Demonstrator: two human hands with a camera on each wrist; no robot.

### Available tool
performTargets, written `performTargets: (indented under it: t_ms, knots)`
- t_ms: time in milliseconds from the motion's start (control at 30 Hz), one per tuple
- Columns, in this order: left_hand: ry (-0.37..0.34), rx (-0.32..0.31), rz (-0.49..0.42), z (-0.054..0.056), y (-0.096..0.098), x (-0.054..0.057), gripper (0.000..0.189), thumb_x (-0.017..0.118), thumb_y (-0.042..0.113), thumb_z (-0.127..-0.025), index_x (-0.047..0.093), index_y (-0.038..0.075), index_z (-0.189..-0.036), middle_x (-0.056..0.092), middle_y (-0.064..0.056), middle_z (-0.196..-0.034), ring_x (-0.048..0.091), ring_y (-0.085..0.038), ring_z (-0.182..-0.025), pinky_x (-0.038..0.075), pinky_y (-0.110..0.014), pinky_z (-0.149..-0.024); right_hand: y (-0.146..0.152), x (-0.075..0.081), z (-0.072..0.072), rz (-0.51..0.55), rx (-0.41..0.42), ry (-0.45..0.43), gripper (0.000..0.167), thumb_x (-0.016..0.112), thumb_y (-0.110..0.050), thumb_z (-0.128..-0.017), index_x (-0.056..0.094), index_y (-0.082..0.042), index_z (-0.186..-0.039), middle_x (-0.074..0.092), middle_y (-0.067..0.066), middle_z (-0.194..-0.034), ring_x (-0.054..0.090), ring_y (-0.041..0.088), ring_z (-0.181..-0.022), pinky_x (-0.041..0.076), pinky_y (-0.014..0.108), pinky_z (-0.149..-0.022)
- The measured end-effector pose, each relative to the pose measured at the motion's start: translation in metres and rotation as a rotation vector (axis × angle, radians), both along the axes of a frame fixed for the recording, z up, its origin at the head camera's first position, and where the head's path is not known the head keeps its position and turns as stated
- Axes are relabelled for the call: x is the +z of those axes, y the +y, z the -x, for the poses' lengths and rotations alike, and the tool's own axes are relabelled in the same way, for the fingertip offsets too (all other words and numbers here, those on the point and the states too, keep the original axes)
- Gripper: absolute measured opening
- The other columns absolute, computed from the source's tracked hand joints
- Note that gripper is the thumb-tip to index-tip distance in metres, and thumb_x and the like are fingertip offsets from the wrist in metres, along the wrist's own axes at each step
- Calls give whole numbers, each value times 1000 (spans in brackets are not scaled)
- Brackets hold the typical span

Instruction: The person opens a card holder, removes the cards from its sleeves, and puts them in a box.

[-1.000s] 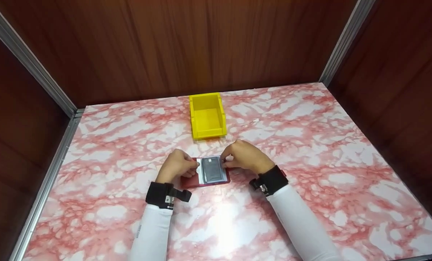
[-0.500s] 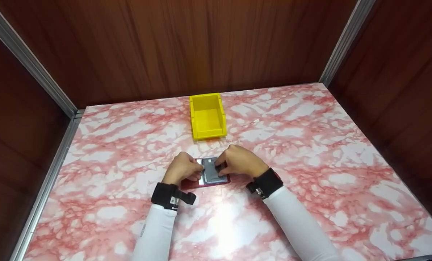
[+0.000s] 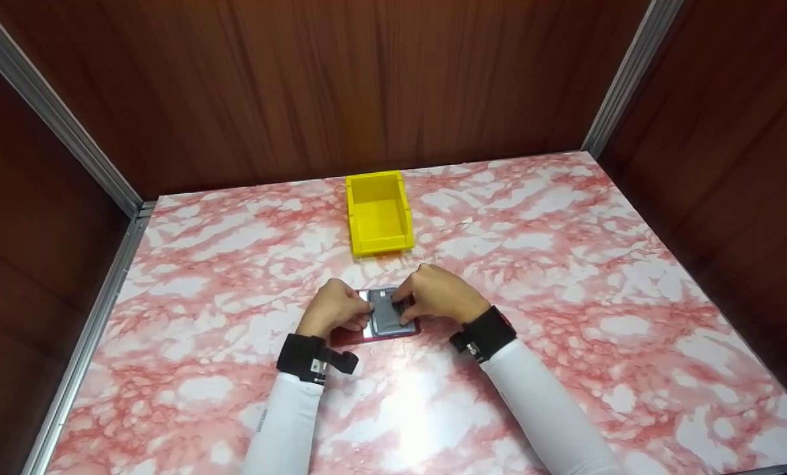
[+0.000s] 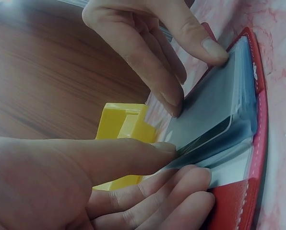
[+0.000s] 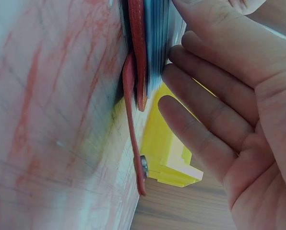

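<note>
A red stitched card holder [image 4: 234,196] lies spread on the table, with a stack of clear sleeves [image 5: 155,45] on its right side. A dark grey card [image 3: 386,311] shows in the top sleeve, its near edge at the sleeve's left side. With thumb and curled fingers, my left hand [image 3: 332,307] pinches at that edge; the thumb tip touches the card's rim in the left wrist view. My right hand [image 3: 442,293] presses index finger and thumb on the sleeve's face, the other fingers loosely extended beside the stack. A red strap [image 5: 133,129] with a metal snap [image 5: 144,166] sticks out.
Beyond the hands stands a yellow open-front bin [image 3: 380,244], a short way behind the card holder. The table [image 3: 565,297] has a red and white marbled top. Wood-grain panels [image 3: 314,86] with metal corner posts rise at its back and sides.
My right hand has moved left from the sleeve's right edge onto its face. My left hand has shifted slightly right to the card's edge. Both stay nearly still in the last half second.
</note>
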State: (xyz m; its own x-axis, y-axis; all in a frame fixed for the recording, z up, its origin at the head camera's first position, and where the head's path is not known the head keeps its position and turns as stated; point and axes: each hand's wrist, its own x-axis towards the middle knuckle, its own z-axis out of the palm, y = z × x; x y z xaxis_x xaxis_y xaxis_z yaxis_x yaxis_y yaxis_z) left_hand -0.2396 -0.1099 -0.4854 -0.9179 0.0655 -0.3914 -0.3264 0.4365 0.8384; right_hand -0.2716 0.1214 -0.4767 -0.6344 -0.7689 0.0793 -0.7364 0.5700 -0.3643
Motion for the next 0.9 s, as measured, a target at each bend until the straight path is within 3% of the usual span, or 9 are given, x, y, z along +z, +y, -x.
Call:
performTargets:
  t_ms: [200, 433, 900]
  knots:
    - [-1, -1, -25, -1, 0, -2, 13, 79, 4, -93, 69, 1, -85, 70, -5, -66, 67, -10, -53, 59, -22, -52, 0, -2, -1, 7, -12, -3, 33, 97, -25, -82, 87, -13, -112, 86, 2, -103, 61, 9, -73, 59, 32, -74]
    - [-7, -9, -29, -1, 0, -5, 13, 79, 4, -92, 71, 0, -84, 70, -4, -64, 67, -10, -53, 58, -21, -51, -1, -5, -2, 5, -26, -14, 33, 95, -23, -84, 87, -14, -114, 86, 2, -108, 73, 14, -83, 65, 37, -85]
    - [-5, -26, -98, 1, -3, -4, 11, 77, 0, -92, 70, -1, -84, 69, -4, -63, 67, -9, -52, 59, -21, -52, -2, -2, 0, 7, -21, 1, 33, 96, -25, -84, 87, -12, -113, 86, 2, -105, 66, 11, -77, 62, 35, -77]
